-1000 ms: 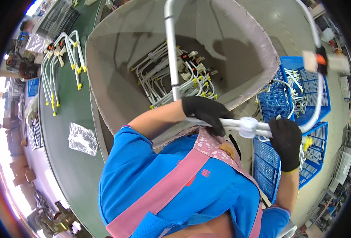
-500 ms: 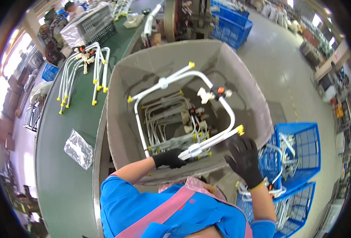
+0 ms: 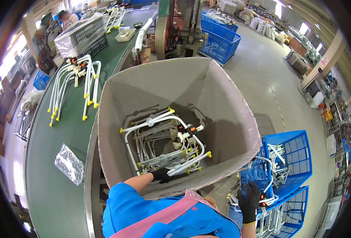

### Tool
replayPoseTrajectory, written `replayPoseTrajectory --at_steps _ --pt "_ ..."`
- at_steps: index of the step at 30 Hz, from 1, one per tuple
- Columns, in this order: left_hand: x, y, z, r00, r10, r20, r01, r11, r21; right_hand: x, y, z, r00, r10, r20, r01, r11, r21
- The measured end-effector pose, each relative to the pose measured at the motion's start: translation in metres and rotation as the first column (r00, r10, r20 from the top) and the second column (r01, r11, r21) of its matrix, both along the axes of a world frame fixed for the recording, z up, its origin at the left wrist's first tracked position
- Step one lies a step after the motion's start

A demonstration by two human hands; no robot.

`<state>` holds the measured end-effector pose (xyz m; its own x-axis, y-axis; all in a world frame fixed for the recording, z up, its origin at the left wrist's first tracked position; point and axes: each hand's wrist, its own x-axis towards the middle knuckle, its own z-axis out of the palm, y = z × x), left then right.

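Observation:
My left hand (image 3: 161,175), in a black glove, reaches into a large grey box (image 3: 159,77) and grips the near bar of a white tubular frame (image 3: 189,163). Yellow caps sit on the frame's ends, and an orange-and-black fitting is on its right side. Lower in the box, several similar frames lie stacked beneath it. Outside the box, my right hand (image 3: 249,200), also black-gloved, is beside a blue mesh crate (image 3: 256,172). Its fingers are partly spread, close to another white tubular frame (image 3: 270,182); whether they touch it is unclear.
On the left runs a green conveyor belt (image 3: 44,170) with a crumpled clear plastic bag (image 3: 69,163) and a cluster of white frames (image 3: 90,79). A machine (image 3: 183,31) stands beyond the box. More blue crates (image 3: 302,150) with white tubes are at right.
The white frame has gone down into the box with my left hand on it. My right hand has moved from near the frame's corner to the blue crates at lower right.

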<state>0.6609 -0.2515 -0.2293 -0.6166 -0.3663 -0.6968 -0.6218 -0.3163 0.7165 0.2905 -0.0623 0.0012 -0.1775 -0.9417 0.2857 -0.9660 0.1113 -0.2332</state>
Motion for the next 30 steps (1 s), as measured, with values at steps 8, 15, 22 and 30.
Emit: replayPoseTrajectory --at_steps 8,15,22,30 --pt "0.005 0.002 -0.001 0.999 -0.006 -0.032 0.009 0.995 0.102 0.034 -0.067 -0.006 0.990 0.131 0.051 -0.122 0.980 -0.158" --pt "0.005 0.004 -0.021 1.000 0.002 -0.025 0.001 0.994 0.110 0.056 -0.110 -0.035 0.971 0.240 0.018 -0.240 0.971 0.021" --pt "0.007 0.001 -0.078 0.997 0.015 0.074 -0.020 0.998 0.060 0.059 -0.109 -0.042 0.973 0.227 -0.040 -0.227 0.974 0.007" --pt "0.026 0.003 -0.115 0.584 -0.431 0.688 0.760 0.588 -0.277 0.060 -0.112 -0.044 0.981 0.192 -0.019 -0.191 0.981 0.025"
